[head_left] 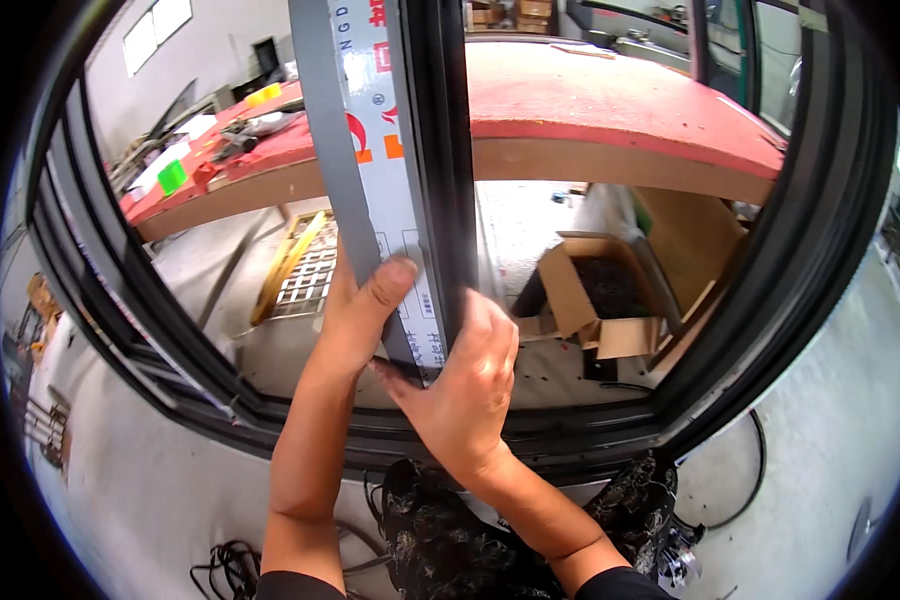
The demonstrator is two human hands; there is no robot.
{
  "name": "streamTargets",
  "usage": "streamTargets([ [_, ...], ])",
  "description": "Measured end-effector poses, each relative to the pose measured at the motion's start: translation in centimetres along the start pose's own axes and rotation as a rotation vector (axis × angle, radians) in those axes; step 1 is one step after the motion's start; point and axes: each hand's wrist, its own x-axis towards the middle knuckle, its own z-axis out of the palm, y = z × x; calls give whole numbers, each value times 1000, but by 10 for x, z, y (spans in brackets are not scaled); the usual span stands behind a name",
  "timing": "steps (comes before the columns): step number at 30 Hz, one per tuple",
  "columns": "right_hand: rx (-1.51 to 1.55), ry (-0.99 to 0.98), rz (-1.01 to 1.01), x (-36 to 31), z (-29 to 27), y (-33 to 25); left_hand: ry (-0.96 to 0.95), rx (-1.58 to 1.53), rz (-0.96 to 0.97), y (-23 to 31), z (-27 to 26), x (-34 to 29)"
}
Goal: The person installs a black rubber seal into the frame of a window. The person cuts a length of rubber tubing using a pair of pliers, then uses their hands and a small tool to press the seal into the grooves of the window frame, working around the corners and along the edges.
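As the head view shows, the grey film-covered profile (385, 190) runs from upper centre to mid-frame, before the red tabletop (600, 95). Left hand (354, 312): grip wrapped about its left edge, thumb on the face. Right hand (478, 375): grip curled round the lower right side. Step judged in hand: steadying the profile; the next move likely calls for even two-handed pressure.

our left forearm (310, 450) comes in from 7 o'clock, our right forearm (545, 500) from 5 o'clock. our left hand (358, 312) grips, left thumb (390, 283) toward 1 o'clock; our lower right hand (470, 385) grips, right thumb (402, 388) toward 10 o'clock.
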Motion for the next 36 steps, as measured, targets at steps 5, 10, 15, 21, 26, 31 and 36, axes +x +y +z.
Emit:
streamTargets([
  [5,-128,89,10,-2,16,-7,-125,-98,-4,11,3,3],
  [10,-113,225,-1,1,27,-7,-159,-69,87,10,4,5],
  [15,-40,215,-49,5,33,-1,-175,-126,129,1,1,11],
  [21,-48,136,-53,6,21,-5,-127,-76,252,5,1,12],
  [26,-111,92,-72,26,10,-18,-147,-130,227,9,-2,11],
  [31,-65,124,-70,28,16,-8,-161,-119,222,11,-2,10],
  [36,43,165,-116,21,19,-5,-163,-105,203,10,-1,9],
])
